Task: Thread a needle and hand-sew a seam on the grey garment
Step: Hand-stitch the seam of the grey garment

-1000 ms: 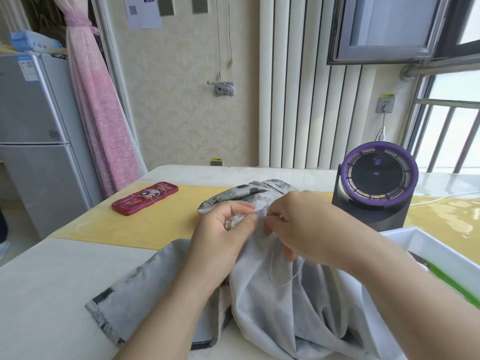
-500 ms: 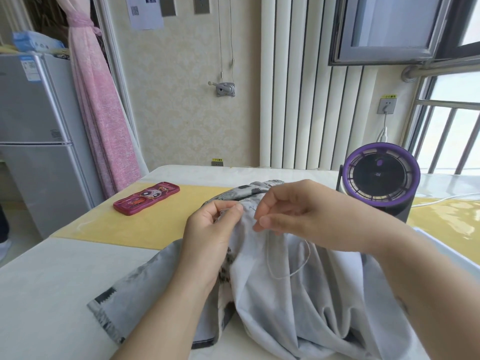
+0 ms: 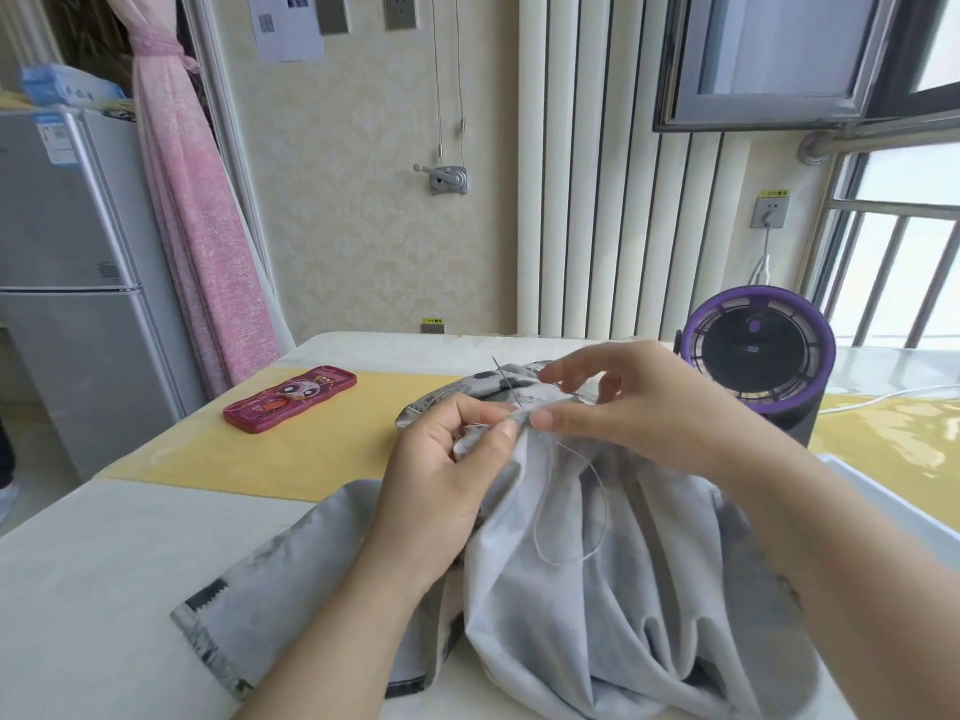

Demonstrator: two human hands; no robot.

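Observation:
The grey garment (image 3: 597,589) lies bunched on the table in front of me. My left hand (image 3: 447,475) pinches a raised fold of it between thumb and fingers. A thin needle (image 3: 506,381) stands out of that fold, pointing up and to the left, with no finger on it. Just to the needle's right is my right hand (image 3: 628,407), fingers spread and relaxed, its thumb tip resting on the fabric by the fold. A pale thread (image 3: 576,517) hangs from the fold in a loose loop over the cloth.
A red phone case (image 3: 291,400) lies on the yellow mat (image 3: 291,454) to the left. A purple-rimmed fan (image 3: 758,356) stands at the back right, with its white cable trailing right. A white tray edge (image 3: 883,496) shows under my right forearm.
My right hand has let go at the fold and spread its fingers. The needle now stands bare out of the fabric. My left hand keeps its pinch on the fold.

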